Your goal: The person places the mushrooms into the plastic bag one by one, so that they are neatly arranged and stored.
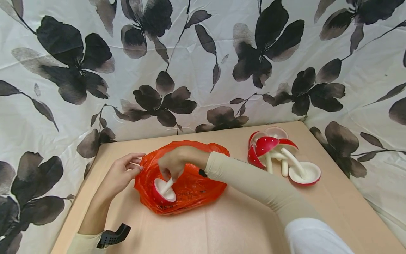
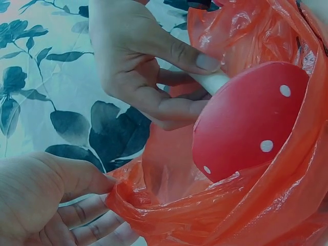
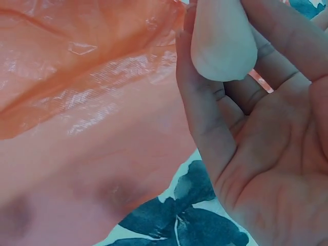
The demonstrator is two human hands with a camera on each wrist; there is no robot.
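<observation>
Orange-red plastic, thin and crumpled, on the table [image 1: 241, 222]: a bag [image 1: 200, 197]. At its rim [image 2: 169, 206], the left grip [image 1: 122, 173], pinching a bit of edge. Over the bag, the right grip [image 1: 173, 160], clasping a mushroom [image 1: 162, 190] by the pale stem [image 3: 225, 46], with the cap [image 2: 246, 128] low in the bag, partly behind the near fold. Could snag on that slack rim, given so little stiffness in the plastic. Might crumple the bag inward, or slide it along, if pressed too hard or loosened on the left. Perhaps slippery too, being smooth and tapered at the stem. Inside the bag, at least this one mushroom; anything deeper, hidden by folds. Well apart on the right, outside the bag, a heap [image 1: 267, 145] of similar ones, including one upturned [image 1: 309, 173] at the near side. Liable to topple if brushed by the right sleeve [image 1: 253, 180].
</observation>
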